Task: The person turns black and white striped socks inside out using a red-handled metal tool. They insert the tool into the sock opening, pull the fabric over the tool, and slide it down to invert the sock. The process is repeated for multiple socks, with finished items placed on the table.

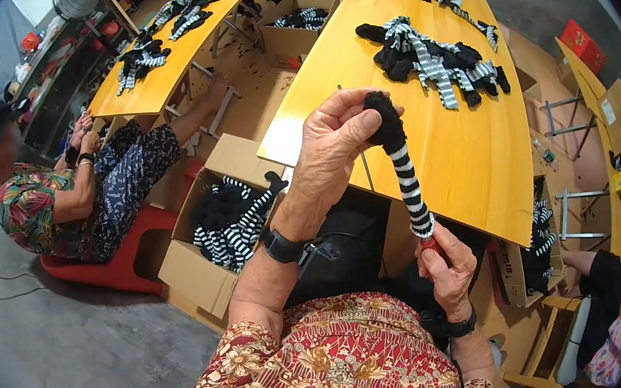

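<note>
A knitted tube (407,178), striped black and white with a dark, bulky black end (386,124), stretches between my two hands. My left hand (339,140) is closed, its thumb and fingers pinching the black end. Lower down, my right hand (447,262) grips a red handle (429,244) at the white cuff of the tube. The rest of that handled tool is hidden inside the knit or behind my fingers. Beyond my hands, a heap of similar black and striped knit pieces (430,63) lies on the yellow table (470,166).
An open cardboard box (205,284) full of striped knits stands at my left; another box (522,276) is at my right. To the left, a person (61,186) sits on a red stool (106,265) by a second yellow table (127,92). Another person (619,311) sits at far right.
</note>
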The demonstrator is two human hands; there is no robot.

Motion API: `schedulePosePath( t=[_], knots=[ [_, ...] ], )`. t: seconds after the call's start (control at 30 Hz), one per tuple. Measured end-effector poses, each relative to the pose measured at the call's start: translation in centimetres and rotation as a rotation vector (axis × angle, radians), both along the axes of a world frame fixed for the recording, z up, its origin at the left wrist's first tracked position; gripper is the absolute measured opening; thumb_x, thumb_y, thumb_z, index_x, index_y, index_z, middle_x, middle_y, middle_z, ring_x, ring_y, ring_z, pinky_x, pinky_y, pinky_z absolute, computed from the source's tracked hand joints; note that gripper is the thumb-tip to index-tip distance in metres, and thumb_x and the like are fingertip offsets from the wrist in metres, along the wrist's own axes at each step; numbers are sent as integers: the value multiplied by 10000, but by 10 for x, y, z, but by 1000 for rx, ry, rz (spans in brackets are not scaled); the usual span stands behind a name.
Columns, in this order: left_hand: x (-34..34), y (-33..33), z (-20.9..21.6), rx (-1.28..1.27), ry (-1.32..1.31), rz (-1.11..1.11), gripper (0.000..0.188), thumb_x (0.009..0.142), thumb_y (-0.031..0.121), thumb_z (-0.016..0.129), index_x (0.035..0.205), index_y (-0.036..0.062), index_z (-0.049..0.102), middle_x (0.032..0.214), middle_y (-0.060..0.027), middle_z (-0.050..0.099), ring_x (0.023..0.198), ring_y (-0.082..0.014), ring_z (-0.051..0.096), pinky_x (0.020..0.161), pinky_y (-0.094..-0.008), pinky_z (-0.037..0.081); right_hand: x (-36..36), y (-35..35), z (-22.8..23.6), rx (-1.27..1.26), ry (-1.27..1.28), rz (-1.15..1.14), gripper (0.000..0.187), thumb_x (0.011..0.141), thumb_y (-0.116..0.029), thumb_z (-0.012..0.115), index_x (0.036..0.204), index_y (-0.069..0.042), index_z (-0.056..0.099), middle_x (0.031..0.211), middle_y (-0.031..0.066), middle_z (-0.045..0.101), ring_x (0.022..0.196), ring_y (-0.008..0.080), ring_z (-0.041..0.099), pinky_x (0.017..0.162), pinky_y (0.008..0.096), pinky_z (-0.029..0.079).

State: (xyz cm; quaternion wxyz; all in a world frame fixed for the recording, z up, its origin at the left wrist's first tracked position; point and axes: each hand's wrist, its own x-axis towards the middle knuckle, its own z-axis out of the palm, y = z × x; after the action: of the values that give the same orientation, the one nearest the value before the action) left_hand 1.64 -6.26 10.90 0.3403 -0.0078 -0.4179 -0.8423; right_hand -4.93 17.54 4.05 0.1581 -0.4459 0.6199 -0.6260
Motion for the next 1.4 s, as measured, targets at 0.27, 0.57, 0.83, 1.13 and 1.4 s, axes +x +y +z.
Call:
schedulePosePath(
  t=[0.27,0.57,0.83,1.13,1.4],
  knots=[
    [-1,-5,-3,-239,-97,53,251,822,70,721,1058,25,649,967,-54,697,863,-118,653,821,-273,523,0,-4,4,3,34,-29,390,893,-103,552,1264,17,551,752,50,586,531,76,482,473,214,392],
    [-4,-7,-13,-48,-64,97,167,850,67,691,1007,15,667,945,-50,696,844,-124,655,804,-259,529,2,7,-8,7,186,-71,407,886,-44,541,1291,1,537,801,67,591,548,77,488,486,211,410],
    [-14,2,-13,-143,-135,111,176,840,81,709,995,2,681,886,-24,689,807,-82,619,755,-219,492,8,-2,-12,-2,26,-111,386,912,-61,495,1288,20,536,782,58,593,563,69,494,496,202,395],
    [1,-12,-20,-349,-272,86,200,868,142,680,1001,-7,686,884,-18,692,803,-87,618,763,-232,490,-5,7,4,75,-77,-28,363,869,26,523,1227,35,576,769,52,570,540,74,483,483,215,393],
    [4,-21,-25,-403,-270,27,192,877,115,670,1016,-17,687,908,-36,700,816,-101,631,784,-253,507,-12,14,19,138,-271,23,394,872,-15,560,1265,10,567,762,45,588,533,67,474,471,203,385]
  ],
)
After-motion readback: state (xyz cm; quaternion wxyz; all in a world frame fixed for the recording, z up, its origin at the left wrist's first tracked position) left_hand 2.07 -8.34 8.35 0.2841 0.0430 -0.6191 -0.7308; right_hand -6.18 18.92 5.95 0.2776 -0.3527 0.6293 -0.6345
